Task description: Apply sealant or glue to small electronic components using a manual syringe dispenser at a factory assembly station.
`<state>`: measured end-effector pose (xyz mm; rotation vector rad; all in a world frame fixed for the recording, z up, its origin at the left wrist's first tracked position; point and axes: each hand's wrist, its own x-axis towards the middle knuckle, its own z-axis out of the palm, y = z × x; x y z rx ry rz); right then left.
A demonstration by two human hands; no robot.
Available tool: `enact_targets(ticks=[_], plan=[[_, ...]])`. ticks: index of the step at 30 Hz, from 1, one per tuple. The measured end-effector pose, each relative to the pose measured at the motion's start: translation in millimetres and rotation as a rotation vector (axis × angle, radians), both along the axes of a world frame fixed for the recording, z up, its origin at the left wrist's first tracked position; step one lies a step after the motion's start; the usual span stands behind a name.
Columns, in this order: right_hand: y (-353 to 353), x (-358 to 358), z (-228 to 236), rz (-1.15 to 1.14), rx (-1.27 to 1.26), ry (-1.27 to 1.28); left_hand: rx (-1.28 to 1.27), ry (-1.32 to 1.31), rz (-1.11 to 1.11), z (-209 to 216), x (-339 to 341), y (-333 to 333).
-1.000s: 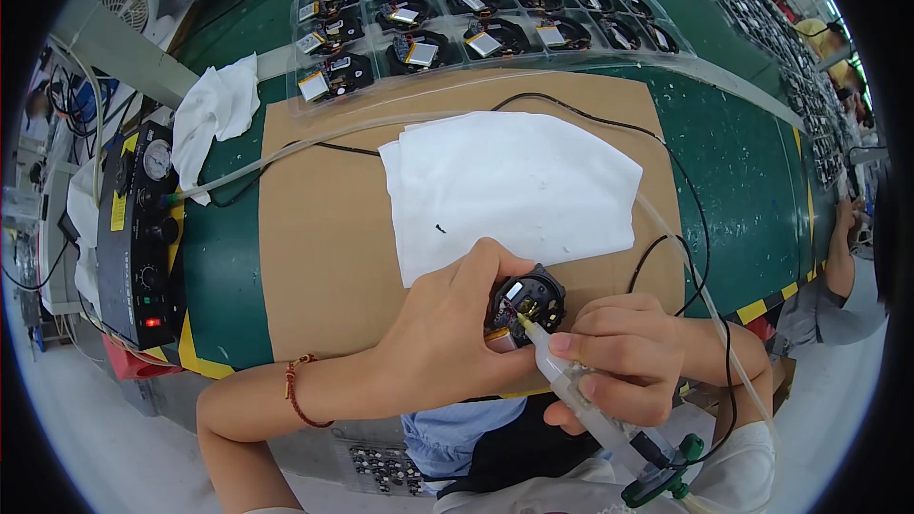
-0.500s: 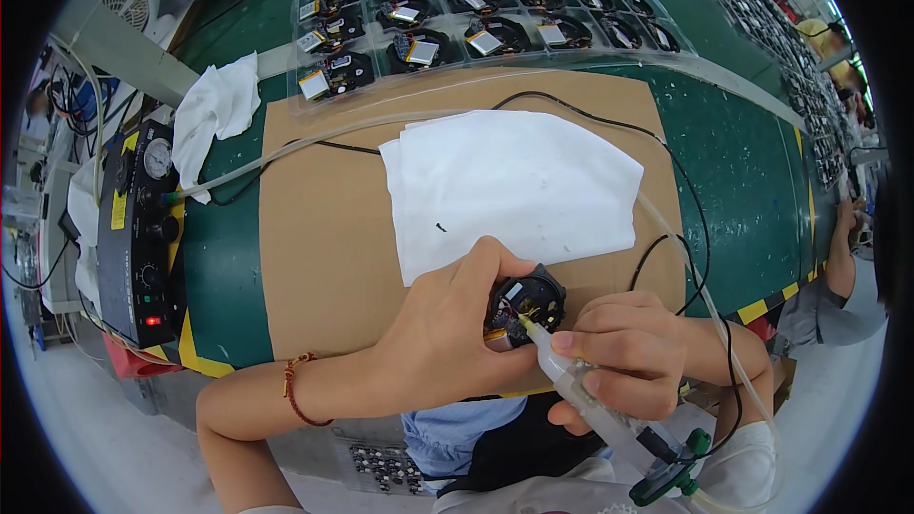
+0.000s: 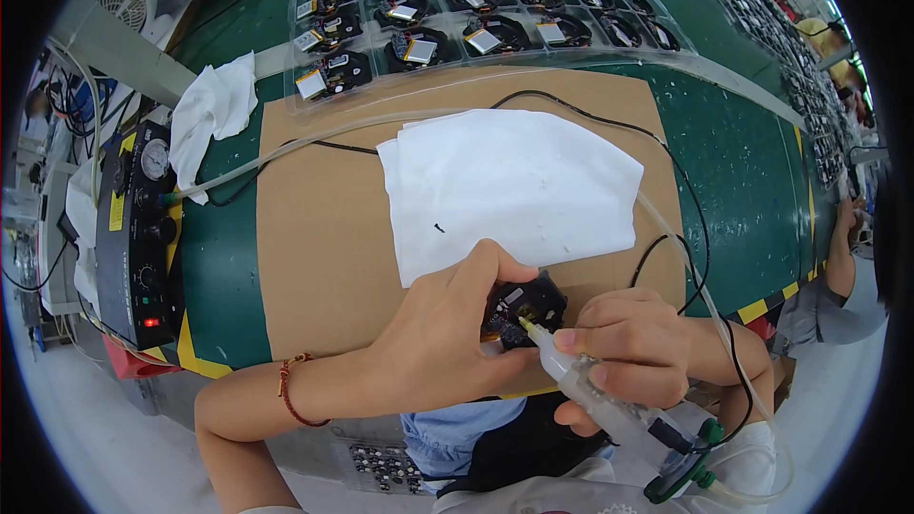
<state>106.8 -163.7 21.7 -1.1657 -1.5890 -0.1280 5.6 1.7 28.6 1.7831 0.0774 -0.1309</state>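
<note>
My left hand is closed around the edge of a small round black device housing, thumb on the near side and index finger on the far side. Its open face shows a circuit board and fine parts. In my right hand is a translucent dispensing syringe, slanting up to the left. The syringe's yellowish tip meets or hovers just over the housing's inside; contact cannot be made out. A green-and-black adapter with a clear hose and black cable is fitted to its rear end.
A folded white cloth lies on brown cardboard over the green bench. A black dispenser box with a gauge stands at left, its hose crossing the cardboard. Beyond, a clear compartment tray holds several similar housings. Another person is at far right.
The housing has tilted slightly in my left hand, so its silver-and-orange part shows less. The syringe's rear end has swung a little right and down, while its tip stays at the housing.
</note>
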Motion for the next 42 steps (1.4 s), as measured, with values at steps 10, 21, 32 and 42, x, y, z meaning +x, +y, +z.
enact_targets(ticks=[10,21,32,42], plan=[[-0.7,3.5,2.7,0.028,-0.025,0.061,-0.021,-0.021,-0.038,1.5,0.2,1.3],[-2.6,5.8,1.0,0.04,-0.062,0.158,-0.013,-0.035,-0.055,2.1,0.6,2.2],[-5.9,7.2,4.6,0.017,-0.127,0.23,-0.008,-0.047,-0.068,-1.6,0.2,2.5],[-3.5,2.8,0.4,-0.082,-0.031,0.294,-0.021,0.035,-0.081,4.8,1.2,3.8]])
